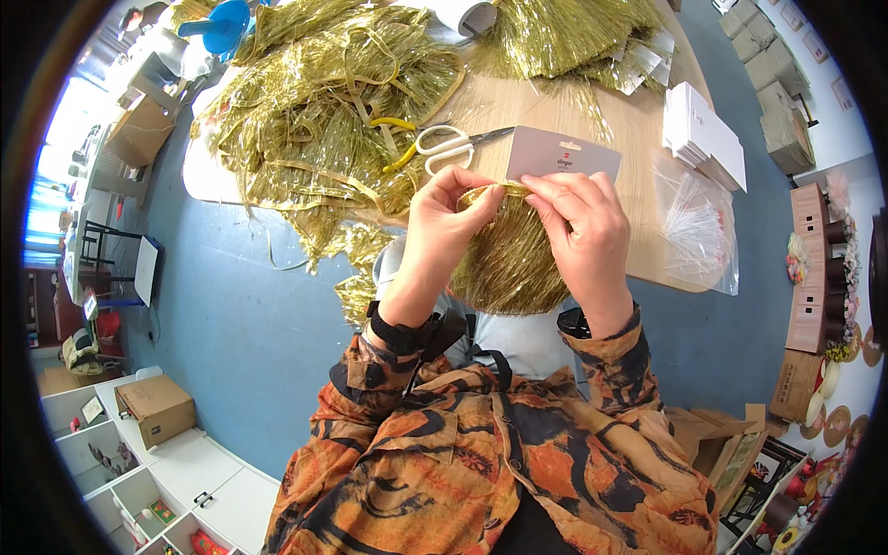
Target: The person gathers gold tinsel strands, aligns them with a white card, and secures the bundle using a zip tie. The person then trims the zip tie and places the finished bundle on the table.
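Note:
My left hand [438, 222] and my right hand [588, 227] are side by side at the table's near edge. Both pinch the top band of a gold tinsel fringe [511, 268], whose shiny strands hang down over my lap. Just behind the fingers of my right hand lies a grey header card [561, 155] with a hang slot; its lower part is hidden by the hands. Scissors with white handles [446, 148] rest beyond my left hand, next to a yellow-handled tool [398, 159].
A large heap of gold tinsel [305, 120] covers the table's left and spills over its edge. More tinsel bundles [564, 37] lie at the back. At right are stacked white cards [703, 134] and a clear bag of thin white strips [698, 231]. A blue spool [222, 30] stands far left.

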`<state>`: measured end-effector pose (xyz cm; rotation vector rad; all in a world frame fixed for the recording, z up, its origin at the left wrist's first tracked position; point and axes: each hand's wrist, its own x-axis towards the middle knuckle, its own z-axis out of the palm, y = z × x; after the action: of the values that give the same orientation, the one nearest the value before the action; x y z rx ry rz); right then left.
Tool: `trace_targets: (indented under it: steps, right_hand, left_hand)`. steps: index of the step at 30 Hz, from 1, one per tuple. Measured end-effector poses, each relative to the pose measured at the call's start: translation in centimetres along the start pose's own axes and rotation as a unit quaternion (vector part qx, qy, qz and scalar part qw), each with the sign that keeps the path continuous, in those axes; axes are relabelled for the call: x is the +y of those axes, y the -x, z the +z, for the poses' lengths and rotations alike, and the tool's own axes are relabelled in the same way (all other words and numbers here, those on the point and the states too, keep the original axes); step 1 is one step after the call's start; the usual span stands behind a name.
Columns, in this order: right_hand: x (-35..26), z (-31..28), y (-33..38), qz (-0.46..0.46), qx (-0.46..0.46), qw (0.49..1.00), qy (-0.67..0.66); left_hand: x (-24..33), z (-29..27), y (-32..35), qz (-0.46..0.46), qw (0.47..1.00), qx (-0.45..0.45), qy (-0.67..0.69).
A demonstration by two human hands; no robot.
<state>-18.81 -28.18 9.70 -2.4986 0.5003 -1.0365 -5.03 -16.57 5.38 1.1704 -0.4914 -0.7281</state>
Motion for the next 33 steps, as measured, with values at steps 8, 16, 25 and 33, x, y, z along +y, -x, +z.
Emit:
trace_targets:
  steps: [8, 16, 25, 33]
  right_hand:
    - [-0.1, -0.7, 0.1, 0.042, -0.012, 0.993, -0.107]
    - [0.3, -2.7, 0.5, 0.041, -0.018, 0.982, -0.185]
    - [2.1, -4.6, 1.5, 0.17, 0.05, 0.804, -0.568]
    - [3.3, -5.5, 1.8, 0.247, 0.061, 0.705, -0.662]
  left_hand:
    - [1.2, 0.8, 0.6, 0.0, 0.999, -0.034, -0.013]
    - [3.9, 0.2, 0.5, -0.052, 0.983, -0.159, -0.071]
    - [5.9, -1.7, -0.2, -0.031, 0.973, -0.198, -0.115]
    - [4.7, -2.2, -0.2, -0.061, 0.98, -0.159, -0.104]
